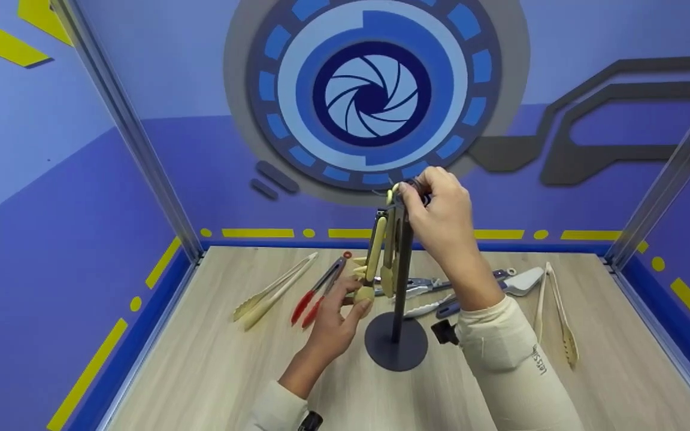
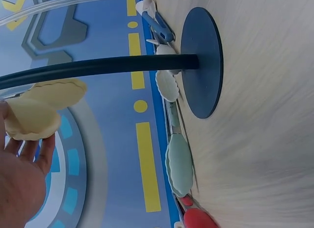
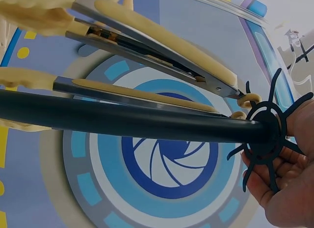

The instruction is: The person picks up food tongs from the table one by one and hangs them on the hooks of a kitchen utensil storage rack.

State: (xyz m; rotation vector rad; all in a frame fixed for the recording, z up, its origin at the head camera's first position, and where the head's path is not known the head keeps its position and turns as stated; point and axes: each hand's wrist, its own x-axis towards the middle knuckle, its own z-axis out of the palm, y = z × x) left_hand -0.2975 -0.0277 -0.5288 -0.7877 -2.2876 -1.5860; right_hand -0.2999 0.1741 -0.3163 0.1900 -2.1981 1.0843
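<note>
Pale wood-grain table (image 1: 201,383). One round-based black metal stand (image 1: 402,287); pale-yellow-and-silver tongs (image 1: 375,251) hang at its 9 o'clock, long axes near 12-to-6. Held pair lies at 1 o'clock from the left hand (image 1: 334,323), the nearer, pinching its head; 8 o'clock from the right hand (image 1: 444,212), gripping the stand's crown. Counts: two hanging; loose, two beige tongs (image 1: 569,344), one red-tipped grey tongs (image 1: 303,307); overlapped grey-and-white utensils (image 1: 429,306), uncountable.

The pole (image 3: 122,122) partly hides the lower tongs (image 3: 142,94)
</note>
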